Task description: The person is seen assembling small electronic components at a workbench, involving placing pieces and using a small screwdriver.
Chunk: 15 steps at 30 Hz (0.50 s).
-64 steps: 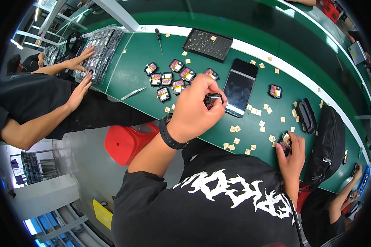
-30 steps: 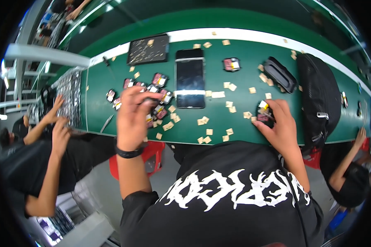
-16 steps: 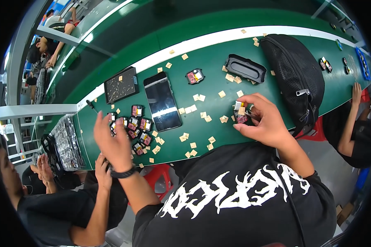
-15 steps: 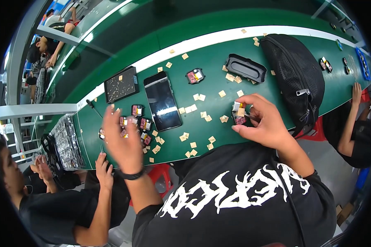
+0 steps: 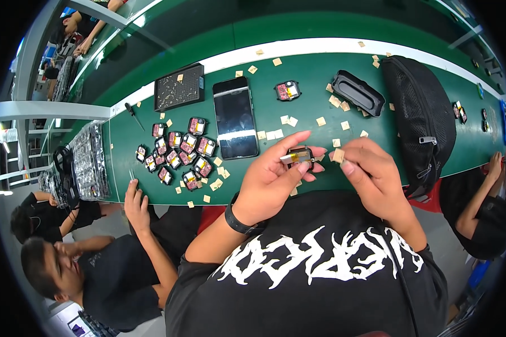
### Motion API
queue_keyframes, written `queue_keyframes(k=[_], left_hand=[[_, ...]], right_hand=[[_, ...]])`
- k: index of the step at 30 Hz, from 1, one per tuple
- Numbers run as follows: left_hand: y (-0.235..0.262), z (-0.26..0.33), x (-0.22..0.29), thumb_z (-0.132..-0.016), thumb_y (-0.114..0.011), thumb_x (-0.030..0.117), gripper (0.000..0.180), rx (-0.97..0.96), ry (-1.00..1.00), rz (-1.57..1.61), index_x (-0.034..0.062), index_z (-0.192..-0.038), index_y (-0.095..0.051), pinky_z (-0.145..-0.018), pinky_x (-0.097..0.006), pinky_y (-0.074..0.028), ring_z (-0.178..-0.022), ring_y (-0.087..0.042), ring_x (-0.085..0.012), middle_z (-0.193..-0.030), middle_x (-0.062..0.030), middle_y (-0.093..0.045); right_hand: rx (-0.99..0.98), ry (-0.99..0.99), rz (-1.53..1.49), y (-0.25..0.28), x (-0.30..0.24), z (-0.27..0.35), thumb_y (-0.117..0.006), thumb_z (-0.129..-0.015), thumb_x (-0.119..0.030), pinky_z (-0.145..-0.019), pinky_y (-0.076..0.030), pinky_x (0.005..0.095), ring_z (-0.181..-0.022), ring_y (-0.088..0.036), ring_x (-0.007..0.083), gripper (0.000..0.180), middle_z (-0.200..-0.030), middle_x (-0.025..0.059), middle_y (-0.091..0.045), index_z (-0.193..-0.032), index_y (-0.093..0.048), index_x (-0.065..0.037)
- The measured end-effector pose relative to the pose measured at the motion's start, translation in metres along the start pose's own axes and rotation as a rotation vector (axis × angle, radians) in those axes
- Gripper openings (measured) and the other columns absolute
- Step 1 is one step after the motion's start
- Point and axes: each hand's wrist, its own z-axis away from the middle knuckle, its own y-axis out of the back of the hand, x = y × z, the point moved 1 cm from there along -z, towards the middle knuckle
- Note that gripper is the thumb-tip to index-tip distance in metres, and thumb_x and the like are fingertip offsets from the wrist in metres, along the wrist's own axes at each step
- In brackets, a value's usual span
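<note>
My left hand (image 5: pixel 272 180) holds a small dark electronic module (image 5: pixel 298 156) with a yellow part between thumb and fingers, just above the green bench's near edge. My right hand (image 5: pixel 374 174) is beside it and pinches a small tan square pad (image 5: pixel 338 155) next to the module. A cluster of several similar red and black modules (image 5: pixel 180 153) lies to the left on the green bench (image 5: pixel 320 90). One more module (image 5: pixel 287 90) lies alone further back.
A black phone (image 5: pixel 235 117) lies face up mid-bench, a black perforated tray (image 5: pixel 178 86) behind it, a black oval case (image 5: pixel 358 92) and a black bag (image 5: pixel 421 112) to the right. Tan pads (image 5: pixel 275 133) are scattered about. A co-worker's hand (image 5: pixel 134 196) rests on the bench edge at left.
My left hand has left the module cluster and come to the middle with a module in it. My right hand has closed in beside it, pinching a tan pad. The view has swung.
</note>
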Motion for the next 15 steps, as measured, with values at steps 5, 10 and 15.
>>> queue_keyframes(k=[5,10,15], left_hand=[[-0.003,0.003,0.003,-0.102,-0.053,0.001,0.054,0.052,-0.01,-0.085,0.002,-0.152,-0.035,-0.08,-0.027,-0.053,-0.1,-0.066,-0.0169,-0.127,-0.0182,-0.064],[-0.005,0.003,-0.002,-0.102,-0.052,0.002,0.05,0.079,-0.068,-0.153,0.0027,-0.15,-0.036,-0.075,-0.024,-0.051,-0.084,-0.061,-0.0118,-0.117,-0.016,-0.066],[-0.003,0.003,-0.006,-0.102,-0.051,0.003,0.044,0.114,0.008,-0.085,0.002,-0.145,-0.04,-0.073,-0.023,-0.049,-0.08,-0.057,-0.0092,-0.116,-0.0144,-0.066]], right_hand=[[-0.103,-0.465,-0.268,-0.007,-0.011,-0.006,-0.055,-0.105,-0.023,-0.053,-0.039,0.0252,-0.057,-0.052,0.0103,0.028,-0.062,0.0027,-0.055,-0.089,-0.063,-0.001],[-0.127,-0.687,-0.812,-0.01,0.02,-0.002,-0.053,-0.106,-0.027,-0.051,-0.037,0.0243,-0.052,-0.049,0.0093,0.031,-0.06,0.0033,-0.054,-0.085,-0.059,-0.004],[0.017,-0.715,-1.089,-0.028,0.011,0.008,-0.05,-0.107,-0.025,-0.053,-0.039,0.0236,-0.054,-0.051,0.0099,0.019,-0.075,0.0101,-0.063,-0.109,-0.052,-0.006]])
